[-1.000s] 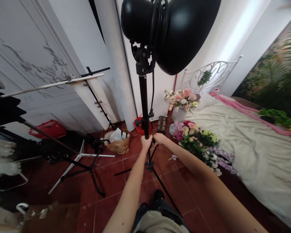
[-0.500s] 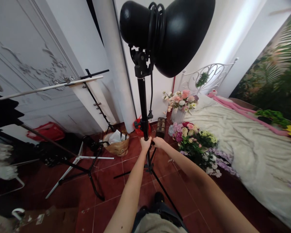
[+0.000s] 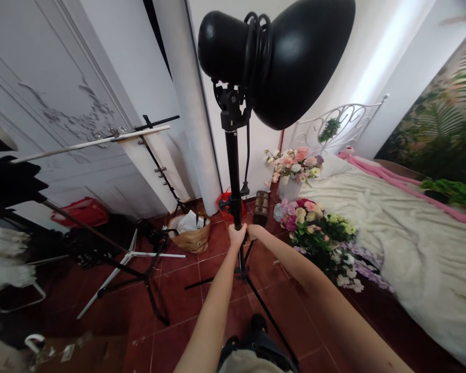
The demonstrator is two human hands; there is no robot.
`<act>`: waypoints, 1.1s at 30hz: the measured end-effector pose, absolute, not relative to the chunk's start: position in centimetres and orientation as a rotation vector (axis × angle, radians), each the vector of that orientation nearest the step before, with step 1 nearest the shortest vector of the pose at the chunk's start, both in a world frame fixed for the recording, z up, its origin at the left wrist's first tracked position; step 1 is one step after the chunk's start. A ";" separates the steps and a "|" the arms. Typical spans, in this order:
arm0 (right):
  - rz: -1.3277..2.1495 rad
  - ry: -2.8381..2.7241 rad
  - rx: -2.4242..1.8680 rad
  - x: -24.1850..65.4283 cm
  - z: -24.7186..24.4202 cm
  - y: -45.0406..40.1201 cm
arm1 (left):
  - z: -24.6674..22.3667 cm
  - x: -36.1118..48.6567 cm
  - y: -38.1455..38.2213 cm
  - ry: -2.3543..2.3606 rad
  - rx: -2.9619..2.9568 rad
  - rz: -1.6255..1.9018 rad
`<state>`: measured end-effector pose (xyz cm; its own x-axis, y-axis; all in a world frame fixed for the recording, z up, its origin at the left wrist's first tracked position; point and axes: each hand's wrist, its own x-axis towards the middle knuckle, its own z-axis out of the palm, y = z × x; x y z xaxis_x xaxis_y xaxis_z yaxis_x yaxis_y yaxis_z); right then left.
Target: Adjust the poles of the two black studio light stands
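Our left hand (image 3: 237, 235) wraps the black light stand (image 3: 233, 163); our right hand (image 3: 256, 232) curls beside it, fingertips hidden. Upright on the tiled floor (image 3: 180, 305), the stand has its legs (image 3: 272, 321) spread and reflector lamp (image 3: 303, 62) mounted; any locking is hidden.

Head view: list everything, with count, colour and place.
Studio lamp: 1, black, top centre
Light stand: 1, black, under lamp
Other stands: several, black or white, left
Bag: 1, red, left wall
Basket: 1, tan, left floor
Small chest: 1, brown, beyond hands
Flower bunches: several, mixed, beside bed
Bed: 1, cream cover, right
Plush toy: 1, pink, on bed
Mural: 1, green, right wall
Floor tiles: many, red, below
Left hand: 1, bare, on stand
Right hand: 1, bare, on stand
Shoes: 2, dark, bottom centre
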<state>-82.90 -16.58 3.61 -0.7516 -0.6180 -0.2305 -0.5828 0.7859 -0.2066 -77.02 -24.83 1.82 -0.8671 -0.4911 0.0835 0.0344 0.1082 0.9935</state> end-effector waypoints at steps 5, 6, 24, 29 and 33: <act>-0.148 2.759 -0.829 -81.9 2.4 -15.7 | 1.7 -77.0 -24.8 -1.980 0.447 -1.828; -0.158 2.788 -0.811 -81.5 2.2 -15.5 | 1.7 -77.0 -24.8 -1.976 0.436 -1.828; -0.325 3.328 -0.883 -79.2 -3.8 -15.1 | 1.8 -77.1 -24.8 -1.952 0.369 -1.869; -0.324 3.419 -0.768 -78.5 -4.2 -15.2 | 1.9 -77.0 -24.8 -1.954 0.378 -1.864; -0.343 3.359 -0.805 -77.7 -4.7 -14.4 | 2.1 -76.9 -24.8 -1.981 0.422 -1.843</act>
